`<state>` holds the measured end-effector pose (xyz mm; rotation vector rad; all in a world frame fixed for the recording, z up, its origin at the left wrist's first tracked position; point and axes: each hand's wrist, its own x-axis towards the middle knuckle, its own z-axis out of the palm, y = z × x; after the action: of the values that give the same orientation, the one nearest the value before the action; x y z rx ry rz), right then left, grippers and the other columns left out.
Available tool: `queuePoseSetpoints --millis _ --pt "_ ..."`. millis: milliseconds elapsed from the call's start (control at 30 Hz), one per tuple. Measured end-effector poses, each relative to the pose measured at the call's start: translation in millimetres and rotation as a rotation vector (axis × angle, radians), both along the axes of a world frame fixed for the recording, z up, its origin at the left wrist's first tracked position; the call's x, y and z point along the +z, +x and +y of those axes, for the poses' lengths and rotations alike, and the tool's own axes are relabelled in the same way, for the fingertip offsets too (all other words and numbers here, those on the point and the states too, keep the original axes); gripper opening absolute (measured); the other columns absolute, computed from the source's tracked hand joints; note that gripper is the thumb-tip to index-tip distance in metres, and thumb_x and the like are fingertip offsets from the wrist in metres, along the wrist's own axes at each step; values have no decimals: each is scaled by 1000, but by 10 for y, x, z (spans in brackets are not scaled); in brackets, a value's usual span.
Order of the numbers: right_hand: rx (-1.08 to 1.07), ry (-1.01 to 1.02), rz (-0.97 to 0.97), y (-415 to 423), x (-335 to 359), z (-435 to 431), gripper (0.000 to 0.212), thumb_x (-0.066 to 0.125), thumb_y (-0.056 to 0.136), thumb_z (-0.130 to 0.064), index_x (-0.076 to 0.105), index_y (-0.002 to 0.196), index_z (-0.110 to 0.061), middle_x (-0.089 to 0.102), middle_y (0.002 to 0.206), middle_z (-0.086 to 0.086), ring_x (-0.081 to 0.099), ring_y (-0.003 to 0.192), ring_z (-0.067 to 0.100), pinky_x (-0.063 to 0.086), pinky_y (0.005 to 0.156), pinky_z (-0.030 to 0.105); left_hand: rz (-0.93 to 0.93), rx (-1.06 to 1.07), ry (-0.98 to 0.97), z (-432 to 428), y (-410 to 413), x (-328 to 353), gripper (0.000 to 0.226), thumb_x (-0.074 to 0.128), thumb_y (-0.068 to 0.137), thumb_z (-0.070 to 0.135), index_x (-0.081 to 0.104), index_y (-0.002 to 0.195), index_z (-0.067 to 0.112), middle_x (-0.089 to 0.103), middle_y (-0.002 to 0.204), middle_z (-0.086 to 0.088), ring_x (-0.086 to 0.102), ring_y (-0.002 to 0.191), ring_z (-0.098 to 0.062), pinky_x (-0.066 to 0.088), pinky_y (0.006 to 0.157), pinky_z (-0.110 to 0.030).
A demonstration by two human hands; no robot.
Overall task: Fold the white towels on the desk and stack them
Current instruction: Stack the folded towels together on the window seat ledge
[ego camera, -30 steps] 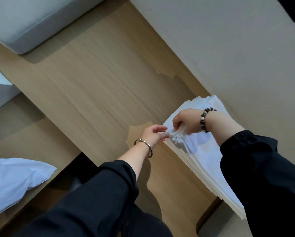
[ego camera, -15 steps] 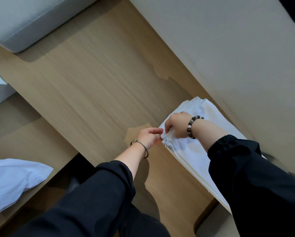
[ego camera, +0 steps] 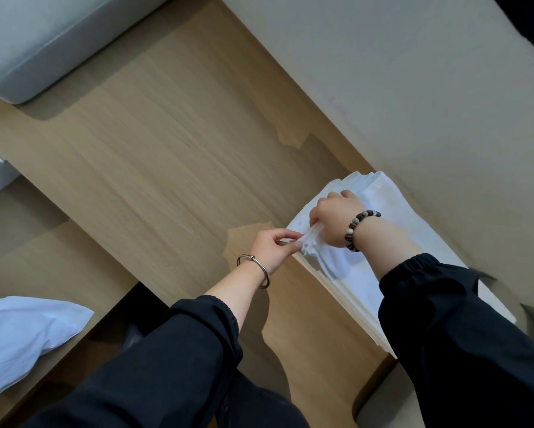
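A pile of white towels lies on the wooden desk against the wall at the right. My right hand, with a bead bracelet on the wrist, rests on the pile and bunches the top towel's near edge. My left hand, wearing a thin metal bangle, pinches the same bunched edge between thumb and fingers at the pile's left side. Cloth gathers in folds between both hands. My right sleeve hides the pile's near end.
A grey cushion sits at the desk's far left corner. A beige wall runs along the desk's right side. A lower wooden shelf at the left carries white cloth. Bare wood stretches across the desk's middle.
Both hands stay on the top towel's edge. The right hand has slid along the pile and bunched more cloth, and the view has shifted slightly.
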<state>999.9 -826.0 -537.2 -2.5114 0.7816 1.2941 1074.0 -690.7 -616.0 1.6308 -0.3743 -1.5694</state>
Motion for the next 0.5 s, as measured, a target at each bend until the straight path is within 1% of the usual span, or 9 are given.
queuePoseSetpoints --millis 33,67,100,133,200,300,400,467,500 --pt "-7 -15 -26 -9 -4 20 36 47 85 -10 59 114 -27 55 112 -3 41 108 16 26 104 35 -32 -4 11 -22 0 -10 13 72 80 7 71 83 20 61 63 16 54 63 -5 46 68 -14" --pt "-14 -37 -71 -20 -2 43 38 47 84 -9 57 117 -26 52 115 -2 41 111 18 23 108 37 -45 -3 25 -42 4 -21 15 72 80 6 70 78 21 63 68 11 56 67 -11 50 74 -22" --pt "-9 -64 -136 -38 9 64 38 48 83 -8 55 117 -24 49 116 0 40 112 19 22 108 36 -31 3 45 -54 10 -29 19 73 79 5 69 74 23 64 70 5 57 69 -16 52 80 -31" --pt "16 -87 -209 -64 24 84 38 49 82 -7 54 115 -23 47 115 0 39 109 20 24 104 33 7 19 69 -58 11 -28 21 73 79 4 68 73 23 65 70 0 59 68 -18 53 85 -36" --pt "98 -81 -297 -115 66 112 36 52 80 -6 56 111 -24 46 112 -1 38 104 19 28 92 28 87 71 107 -51 4 -26 21 73 78 1 69 71 21 64 67 -6 61 63 -17 54 89 -42" --pt "156 33 -255 -157 116 132 39 55 81 -9 60 113 -29 49 109 -6 38 103 17 29 85 27 119 116 125 -54 -24 -32 21 73 77 0 69 67 18 65 67 -8 63 67 -22 53 90 -45" --pt "160 88 -208 -140 132 93 33 62 84 -24 60 116 -33 50 112 -9 38 104 16 31 88 28 150 113 117 -56 -12 2 18 71 79 -1 68 71 15 65 72 -11 63 73 -26 52 91 -44" --pt "131 103 -205 -127 134 66 29 64 84 -34 61 112 -33 51 109 -9 39 102 15 33 90 29 218 92 93 -22 26 18 17 69 80 -4 68 76 13 66 81 -14 63 79 -28 52 92 -41" --pt "111 106 -215 -130 134 57 27 64 83 -36 63 110 -31 52 107 -8 39 101 15 33 89 28 265 84 77 -1 44 15 20 68 79 -7 68 79 13 66 84 -13 64 81 -27 52 91 -38"
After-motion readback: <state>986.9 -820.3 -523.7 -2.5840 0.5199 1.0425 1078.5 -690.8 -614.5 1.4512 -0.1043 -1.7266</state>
